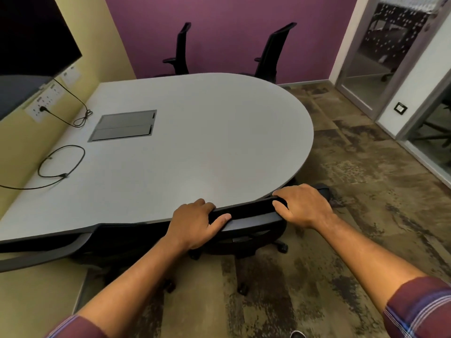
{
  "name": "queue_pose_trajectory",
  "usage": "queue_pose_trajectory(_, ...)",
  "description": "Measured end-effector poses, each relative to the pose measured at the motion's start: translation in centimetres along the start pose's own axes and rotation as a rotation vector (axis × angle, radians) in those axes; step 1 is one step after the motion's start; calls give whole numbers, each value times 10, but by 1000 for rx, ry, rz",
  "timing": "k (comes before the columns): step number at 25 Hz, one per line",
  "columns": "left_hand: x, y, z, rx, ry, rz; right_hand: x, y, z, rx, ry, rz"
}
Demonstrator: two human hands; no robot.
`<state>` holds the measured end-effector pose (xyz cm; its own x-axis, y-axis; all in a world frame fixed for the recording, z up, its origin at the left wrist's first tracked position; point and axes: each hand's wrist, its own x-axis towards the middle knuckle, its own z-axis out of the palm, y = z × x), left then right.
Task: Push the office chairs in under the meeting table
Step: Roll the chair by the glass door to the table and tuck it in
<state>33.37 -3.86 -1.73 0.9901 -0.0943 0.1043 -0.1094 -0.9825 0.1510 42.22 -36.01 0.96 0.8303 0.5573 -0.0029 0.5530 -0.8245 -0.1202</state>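
A black office chair point(251, 215) stands against the near edge of the grey meeting table point(200, 132), its seat hidden under the tabletop. My left hand point(195, 222) grips the left end of its backrest top. My right hand point(300, 207) grips the right end. A second chair point(48, 250) sits tucked in at the near left, only its backrest top showing. Two more black chairs, one on the left point(181, 51) and one on the right point(274, 53), stand at the table's far side against the purple wall.
A cable box lid point(124, 125) is set into the tabletop. Black cables point(61, 162) lie on the table's left part, plugged into wall sockets point(41, 107). A dark screen point(31, 35) hangs on the left wall. Glass door point(380, 57) at far right. Patterned carpet point(353, 191) lies to the right.
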Motion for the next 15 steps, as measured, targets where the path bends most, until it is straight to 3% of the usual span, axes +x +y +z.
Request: queue_pose_trajectory(15, 54, 37, 3, 4, -26, -150, 75, 67, -6, -65, -32, -75)
